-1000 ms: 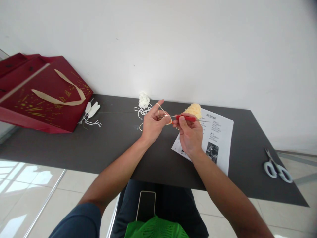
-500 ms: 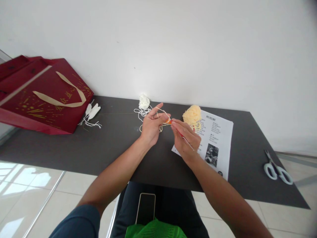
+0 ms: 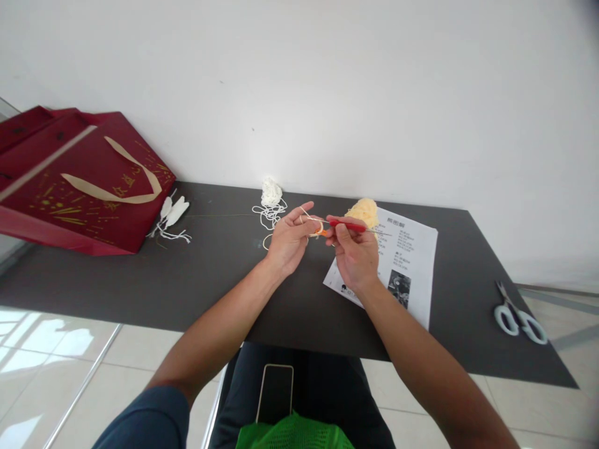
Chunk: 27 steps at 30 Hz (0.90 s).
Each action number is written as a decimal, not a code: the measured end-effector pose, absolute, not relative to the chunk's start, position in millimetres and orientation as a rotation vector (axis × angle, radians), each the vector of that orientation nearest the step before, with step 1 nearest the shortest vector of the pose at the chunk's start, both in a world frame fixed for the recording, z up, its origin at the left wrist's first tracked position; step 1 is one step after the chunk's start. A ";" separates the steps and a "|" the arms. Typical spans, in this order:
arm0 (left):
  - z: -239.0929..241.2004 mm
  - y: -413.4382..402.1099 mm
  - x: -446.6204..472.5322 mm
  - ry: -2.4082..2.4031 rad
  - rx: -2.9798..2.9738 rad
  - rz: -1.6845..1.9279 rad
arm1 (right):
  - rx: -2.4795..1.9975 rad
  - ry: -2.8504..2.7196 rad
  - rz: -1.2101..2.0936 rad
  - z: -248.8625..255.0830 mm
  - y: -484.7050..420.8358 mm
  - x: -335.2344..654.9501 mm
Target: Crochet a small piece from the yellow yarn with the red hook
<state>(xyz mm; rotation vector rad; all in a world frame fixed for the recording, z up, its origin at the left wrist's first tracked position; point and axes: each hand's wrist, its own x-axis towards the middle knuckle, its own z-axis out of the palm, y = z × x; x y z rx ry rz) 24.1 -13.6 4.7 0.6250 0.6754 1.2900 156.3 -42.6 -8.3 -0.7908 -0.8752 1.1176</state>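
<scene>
My left hand [image 3: 286, 243] pinches a small orange and pale-yellow crochet piece [image 3: 321, 232], with its forefinger stretched out and a strand of yarn [image 3: 305, 212] running over it. In my right hand [image 3: 356, 251] is a red-handled crochet hook [image 3: 349, 225], held nearly level; its metal tip points left toward the piece and the strand. The fingers partly hide the piece. Just behind my right hand sits a pale-yellow ball of yarn [image 3: 365, 211]. Beyond my left hand lies a white ball of yarn [image 3: 271, 192] with loose strands.
Printed sheets [image 3: 421, 268] lie under and beside my right hand. Scissors [image 3: 519, 317] rest at the table's right end. On the left stand a dark red gift bag [image 3: 93, 187] and small white pieces with thread tails [image 3: 175, 211]. A phone [image 3: 275, 393] lies on my lap.
My right hand has turned palm inward, and the hook has swung from slanting down-right to nearly level. My left hand stays almost in place, its forefinger shifted slightly right.
</scene>
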 end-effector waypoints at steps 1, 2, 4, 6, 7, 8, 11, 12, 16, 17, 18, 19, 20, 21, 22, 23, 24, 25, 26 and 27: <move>3.7 -13.6 24.5 0.682 0.645 1.298 | -0.779 -0.862 1.145 -6.2 -42.1 156.6; 2.8 -13.6 24.9 0.692 0.666 1.307 | -0.775 -0.855 1.158 -4.4 -41.9 157.0; 1.4 -13.7 25.5 0.720 0.709 1.322 | -0.776 -0.847 1.155 -1.9 -41.8 157.8; 1.0 -13.9 25.9 0.749 0.750 1.335 | -0.772 -0.835 1.143 -0.8 -41.5 158.6; 1.1 -14.1 26.0 0.762 0.769 1.342 | -0.765 -0.828 1.141 -0.7 -41.1 159.0; 1.3 -14.3 26.1 0.773 0.787 1.349 | -0.757 -0.821 1.143 -0.8 -40.8 159.5; 2.2 -15.2 26.2 0.785 0.837 1.362 | -0.739 -0.810 1.150 -1.7 -39.5 161.1; 2.5 -15.6 26.3 0.786 0.850 1.364 | -0.742 -0.815 1.147 -2.0 -39.1 161.7; 2.7 -16.9 26.2 0.794 0.888 1.358 | -0.753 -0.846 1.123 -2.5 -38.4 164.0; 2.6 -17.0 26.0 0.797 0.894 1.358 | -0.753 -0.848 1.118 -2.2 -38.3 164.4; 2.5 -17.0 25.7 0.800 0.899 1.357 | -0.753 -0.846 1.114 -1.8 -38.3 164.9; 2.3 -16.9 25.4 0.803 0.903 1.357 | -0.754 -0.843 1.111 -1.3 -38.2 165.4; 2.2 -16.8 25.1 0.806 0.906 1.357 | -0.753 -0.837 1.106 -0.7 -38.0 166.0; 2.0 -16.5 24.7 0.805 0.908 1.360 | -0.749 -0.831 1.102 -0.2 -37.8 166.6; 2.0 -16.3 24.4 0.803 0.908 1.363 | -0.745 -0.828 1.097 0.3 -37.5 167.3; 2.0 -16.1 24.1 0.800 0.908 1.367 | -0.743 -0.829 1.090 0.7 -37.2 168.0; 2.0 -16.0 23.9 0.799 0.907 1.369 | -0.744 -0.836 1.082 1.0 -36.8 168.8; 2.2 -15.8 23.8 0.799 0.907 1.370 | -0.748 -0.846 1.072 1.2 -36.4 169.7; 2.3 -15.8 23.7 0.799 0.908 1.371 | -0.752 -0.858 1.061 1.3 -36.1 170.5; 2.3 -15.8 23.6 0.800 0.911 1.370 | -0.754 -0.870 1.049 1.3 -35.8 171.3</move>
